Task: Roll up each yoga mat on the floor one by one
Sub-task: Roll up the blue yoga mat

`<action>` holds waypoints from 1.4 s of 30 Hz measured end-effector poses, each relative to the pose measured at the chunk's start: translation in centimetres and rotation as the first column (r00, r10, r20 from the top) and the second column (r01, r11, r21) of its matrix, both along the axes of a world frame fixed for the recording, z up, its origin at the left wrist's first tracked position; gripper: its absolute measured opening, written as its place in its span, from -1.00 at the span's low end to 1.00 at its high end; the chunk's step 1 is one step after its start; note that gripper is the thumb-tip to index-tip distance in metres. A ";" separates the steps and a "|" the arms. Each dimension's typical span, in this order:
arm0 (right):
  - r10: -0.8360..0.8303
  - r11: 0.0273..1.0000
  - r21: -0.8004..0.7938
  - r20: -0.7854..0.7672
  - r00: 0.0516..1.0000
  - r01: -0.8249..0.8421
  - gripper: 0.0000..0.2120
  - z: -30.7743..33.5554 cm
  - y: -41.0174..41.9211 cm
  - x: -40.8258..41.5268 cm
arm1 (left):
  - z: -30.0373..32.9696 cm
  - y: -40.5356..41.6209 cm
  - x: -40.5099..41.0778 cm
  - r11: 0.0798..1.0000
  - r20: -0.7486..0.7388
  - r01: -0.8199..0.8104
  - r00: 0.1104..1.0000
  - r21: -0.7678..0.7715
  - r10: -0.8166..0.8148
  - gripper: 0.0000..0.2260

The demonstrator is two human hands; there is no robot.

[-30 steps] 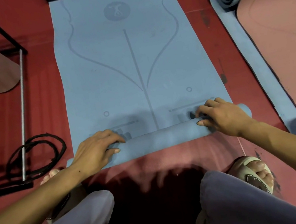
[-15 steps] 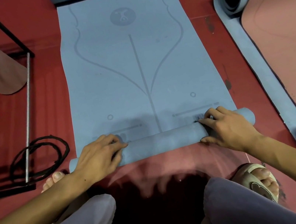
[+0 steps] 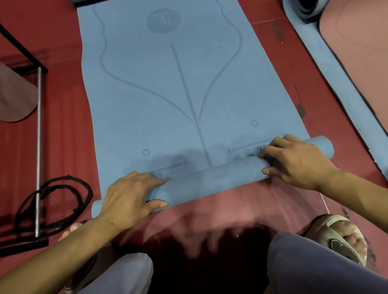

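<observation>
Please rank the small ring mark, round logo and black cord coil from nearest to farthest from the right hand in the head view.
From the right hand:
1. Small ring mark, just beyond it.
2. Round logo, far up the mat.
3. Black cord coil, on the floor far left.

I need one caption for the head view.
Both hands, left hand and right hand, grip the rolled end of a blue yoga mat.

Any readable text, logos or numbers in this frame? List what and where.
No legible text.
Blue yoga mat: round emblem near the far end, too blurred to read; otherwise only printed guide lines and small circles.
Sandal: dark patch, no words discernible.
</observation>
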State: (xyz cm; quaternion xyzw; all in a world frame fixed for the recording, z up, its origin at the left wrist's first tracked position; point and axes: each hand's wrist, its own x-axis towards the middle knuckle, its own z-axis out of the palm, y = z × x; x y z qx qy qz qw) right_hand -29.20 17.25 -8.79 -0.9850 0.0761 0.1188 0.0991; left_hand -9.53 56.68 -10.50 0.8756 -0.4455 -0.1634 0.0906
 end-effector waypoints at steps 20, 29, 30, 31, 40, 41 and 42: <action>-0.113 0.993 -0.036 0.074 0.991 0.116 -0.76 0.3 0.9 2.0 | 0.3 -0.8 1.8 0.985 -0.143 -0.173 0.975 -0.006 0.170 -0.66; -0.115 0.991 -0.061 0.064 0.991 0.119 -0.72 0.0 1.0 2.6 | 0.3 -1.0 1.6 0.986 -0.057 -0.166 0.984 0.020 0.167 -0.72; -0.116 0.991 -0.063 0.062 0.991 0.120 -0.70 0.0 1.1 2.6 | 0.3 -1.0 1.6 0.986 -0.046 -0.167 0.985 0.021 0.168 -0.72; -0.115 0.991 -0.062 0.061 0.991 0.119 -0.67 0.2 1.1 2.6 | 0.3 -1.0 1.6 0.985 -0.037 -0.171 0.984 0.020 0.172 -0.71; -0.007 0.987 -0.161 -0.018 1.000 0.005 -0.42 0.7 1.2 3.1 | 0.0 -1.1 0.7 0.979 -0.024 -0.196 0.981 -0.056 0.195 -0.77; -0.010 0.986 -0.165 -0.013 1.000 0.007 -0.45 0.6 1.3 3.2 | 0.0 -1.1 0.6 0.978 -0.009 -0.195 0.981 -0.080 0.194 -0.79; -0.012 0.986 -0.166 -0.008 1.000 0.011 -0.49 0.6 1.3 3.3 | 0.0 -1.1 0.6 0.976 -0.003 -0.199 0.980 -0.092 0.199 -0.81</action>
